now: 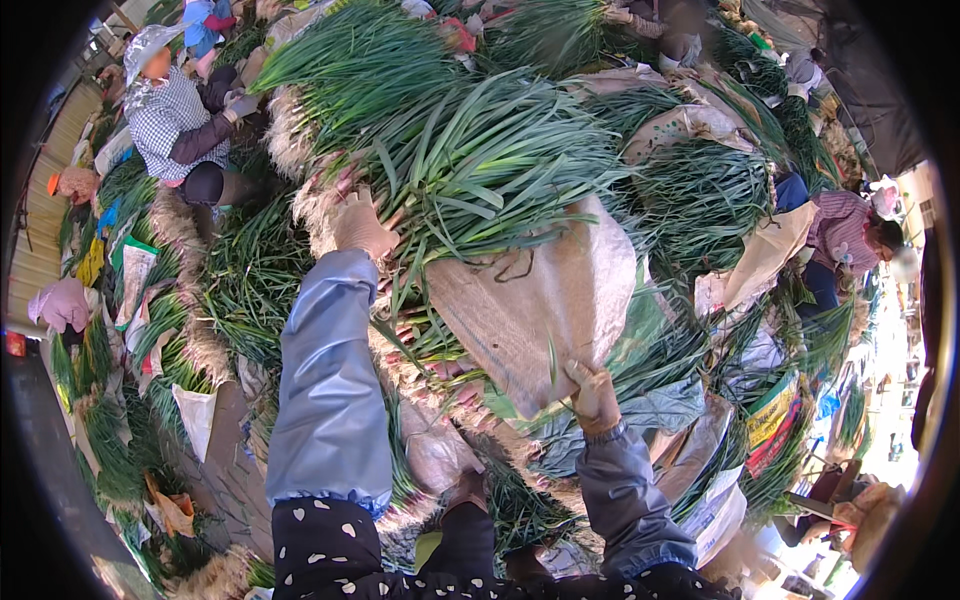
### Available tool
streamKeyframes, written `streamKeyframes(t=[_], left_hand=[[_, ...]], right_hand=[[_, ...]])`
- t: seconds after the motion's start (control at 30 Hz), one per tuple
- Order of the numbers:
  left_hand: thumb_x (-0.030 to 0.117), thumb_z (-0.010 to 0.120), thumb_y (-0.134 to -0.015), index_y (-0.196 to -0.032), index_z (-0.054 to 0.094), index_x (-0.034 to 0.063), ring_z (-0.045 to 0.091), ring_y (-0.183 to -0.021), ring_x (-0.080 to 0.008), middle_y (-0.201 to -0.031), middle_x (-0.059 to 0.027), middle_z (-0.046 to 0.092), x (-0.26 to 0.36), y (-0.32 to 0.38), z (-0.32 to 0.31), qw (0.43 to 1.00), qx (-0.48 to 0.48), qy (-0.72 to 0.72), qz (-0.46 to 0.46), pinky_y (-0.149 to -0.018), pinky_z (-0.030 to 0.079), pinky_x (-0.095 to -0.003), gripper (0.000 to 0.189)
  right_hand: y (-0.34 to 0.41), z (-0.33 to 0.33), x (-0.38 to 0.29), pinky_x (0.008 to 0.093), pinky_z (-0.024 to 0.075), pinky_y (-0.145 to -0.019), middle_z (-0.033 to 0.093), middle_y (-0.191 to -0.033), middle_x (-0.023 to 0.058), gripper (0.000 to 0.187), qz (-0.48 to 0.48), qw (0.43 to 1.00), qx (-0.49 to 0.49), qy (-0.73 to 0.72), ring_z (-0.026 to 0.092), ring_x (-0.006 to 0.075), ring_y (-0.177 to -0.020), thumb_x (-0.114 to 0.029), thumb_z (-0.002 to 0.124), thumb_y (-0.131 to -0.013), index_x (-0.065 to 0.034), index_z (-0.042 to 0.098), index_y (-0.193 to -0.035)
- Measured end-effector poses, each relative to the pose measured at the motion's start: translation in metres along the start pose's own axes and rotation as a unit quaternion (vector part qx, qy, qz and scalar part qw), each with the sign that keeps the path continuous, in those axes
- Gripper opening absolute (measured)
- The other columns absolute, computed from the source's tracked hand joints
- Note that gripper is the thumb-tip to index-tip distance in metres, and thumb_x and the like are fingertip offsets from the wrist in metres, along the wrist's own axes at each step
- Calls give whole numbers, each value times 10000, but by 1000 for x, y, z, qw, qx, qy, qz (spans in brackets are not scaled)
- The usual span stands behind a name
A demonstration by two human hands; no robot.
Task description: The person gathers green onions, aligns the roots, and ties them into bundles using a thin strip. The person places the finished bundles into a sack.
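Observation:
My left hand (364, 226), in what looks like a thin pale glove, rests at the root end of a big heap of green allium stalks (487, 161). Its fingertips lie among the reddish stem bases, so their grip is partly hidden. My right hand (596, 397) pinches the lower corner of a woven plastic sack (529, 300). That sack is pulled up taut, its upper edge under the leaves. Below it shows another row of stalks with pinkish stem bases (450, 367) and pale, shaggy roots.
Beyond the heap lies another pile of stalks (375, 67). A person in a checked top (176, 120) sits at upper left; another in a striped top (840, 225) bends at right. Sacks such as a blue-grey one (660, 409) and a printed one (772, 420) lie right of my arm.

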State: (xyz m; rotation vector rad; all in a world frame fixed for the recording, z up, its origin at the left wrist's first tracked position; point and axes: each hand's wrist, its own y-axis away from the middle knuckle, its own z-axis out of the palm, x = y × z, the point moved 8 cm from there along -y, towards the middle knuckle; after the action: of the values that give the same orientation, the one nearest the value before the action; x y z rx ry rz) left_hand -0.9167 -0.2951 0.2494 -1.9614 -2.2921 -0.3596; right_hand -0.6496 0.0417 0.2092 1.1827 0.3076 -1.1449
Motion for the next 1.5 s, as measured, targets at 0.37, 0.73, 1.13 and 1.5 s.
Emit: streamKeyframes(t=[0.37, 0.73, 1.13, 1.5], left_hand=[[406, 787, -601, -1187, 470, 45, 457, -1135, -255, -1150, -100, 495, 61, 125, -7, 988, 41, -136, 53, -893, 415, -412, 758], [383, 763, -627, -1095, 507, 27, 512, -1012, -257, -1043, -98, 508, 164, 316, 74, 977, -68, -147, 139, -792, 448, -389, 641], [337, 852, -527, -1117, 480, -28, 554, -1032, -336, -1115, -189, 530, 270, 650, 354, 949, -294, 38, 104, -845, 494, -393, 787], [303, 764, -631, -1006, 564, -48, 594, -956, -359, -1088, -233, 565, 408, 854, 384, 855, -455, 35, 247, -788, 497, -412, 551]], right_hand=[[133, -79, 22, 307, 509, -751, 639, -974, 98, 237, 22, 999, 41, -24, 627, 211, -870, -56, 511, -864, 41, 582, -1069], [275, -232, 22, 369, 538, -773, 618, -1014, 147, 304, -7, 993, 98, -65, 632, 256, -870, 3, 497, -862, 78, 521, -1156], [516, -477, 29, 229, 466, -653, 661, -890, 31, 191, -60, 934, 348, 46, 589, 92, -745, -27, 552, -853, 16, 641, -1016], [708, -636, 26, 225, 449, -540, 609, -714, 46, 325, -152, 886, 436, 34, 568, 119, -592, -56, 442, -823, 75, 602, -1074]])
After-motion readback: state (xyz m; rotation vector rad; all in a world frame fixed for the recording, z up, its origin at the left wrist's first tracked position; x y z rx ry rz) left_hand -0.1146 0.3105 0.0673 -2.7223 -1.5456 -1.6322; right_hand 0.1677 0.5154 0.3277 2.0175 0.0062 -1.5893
